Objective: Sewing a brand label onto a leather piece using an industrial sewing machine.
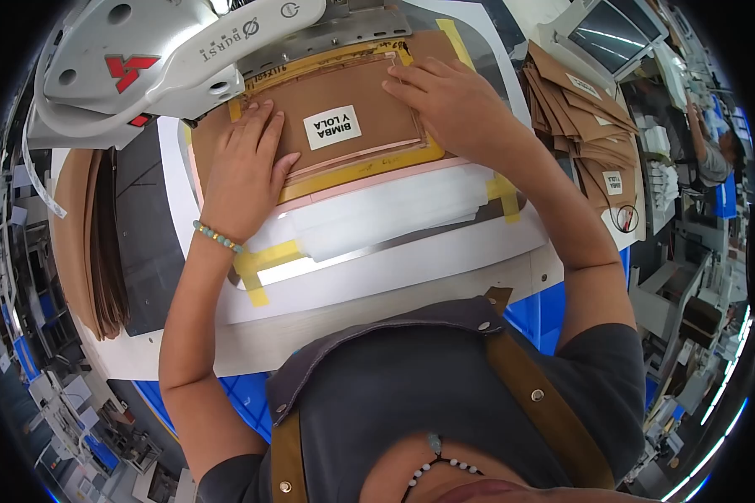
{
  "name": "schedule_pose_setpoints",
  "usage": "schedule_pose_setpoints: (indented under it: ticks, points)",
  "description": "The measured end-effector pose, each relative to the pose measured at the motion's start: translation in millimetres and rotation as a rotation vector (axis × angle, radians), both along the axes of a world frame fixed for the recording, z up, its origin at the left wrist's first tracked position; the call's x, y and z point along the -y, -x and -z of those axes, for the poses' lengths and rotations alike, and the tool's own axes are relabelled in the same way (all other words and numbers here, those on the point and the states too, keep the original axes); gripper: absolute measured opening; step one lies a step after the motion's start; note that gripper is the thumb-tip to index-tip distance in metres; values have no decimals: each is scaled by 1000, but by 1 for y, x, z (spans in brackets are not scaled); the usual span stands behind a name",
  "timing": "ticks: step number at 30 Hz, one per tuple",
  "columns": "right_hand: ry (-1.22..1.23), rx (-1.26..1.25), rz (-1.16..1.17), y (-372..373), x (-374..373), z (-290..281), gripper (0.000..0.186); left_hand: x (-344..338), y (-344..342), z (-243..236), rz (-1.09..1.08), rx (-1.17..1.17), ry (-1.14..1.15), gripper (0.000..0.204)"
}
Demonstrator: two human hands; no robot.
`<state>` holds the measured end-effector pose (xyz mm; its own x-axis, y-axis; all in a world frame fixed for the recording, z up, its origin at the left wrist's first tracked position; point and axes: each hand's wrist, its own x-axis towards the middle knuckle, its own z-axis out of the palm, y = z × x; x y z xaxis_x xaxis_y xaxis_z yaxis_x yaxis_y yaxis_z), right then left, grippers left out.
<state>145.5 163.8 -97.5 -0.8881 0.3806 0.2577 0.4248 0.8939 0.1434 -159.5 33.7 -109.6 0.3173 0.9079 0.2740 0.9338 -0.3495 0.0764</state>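
A brown panel (300,110) bearing a white printed label (332,127) lies in a yellow-edged template (369,169) under the sewing machine's head. My left hand (247,163) rests flat on the panel's left part, fingers stretched away from me and thumb spread out. At the far right corner, my right hand (445,101) has its fingertips on the panel's edge, pointing left, with the thumb hidden beneath the hand. Neither hand lifts anything. White translucent sheeting (386,211), held by yellow tape (264,258), lies on the near side of the template.
The white sewing machine (176,63) with a red emblem overhangs the far left. Brown panels (80,243) stand stacked at the left edge; more labelled brown pieces (575,101) pile up at the right, beside a screen (617,33). Another person (713,159) sits farther right.
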Motion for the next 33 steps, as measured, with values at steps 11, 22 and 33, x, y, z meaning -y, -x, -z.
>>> schedule_pose_setpoints:
  ticks: [11, 22, 33]
  points:
    - [-79, 43, 64, 16, 5, 1, 48, -2, 0, -7, -10, -61, 6, 55]
    - [-47, 141, 128, 25, 17, -13, 69, -2, 0, -8, 22, -86, -27, 53]
    - [-83, 142, 70, 32, 12, -6, 63, 3, 3, -10, -50, -101, 14, 55]
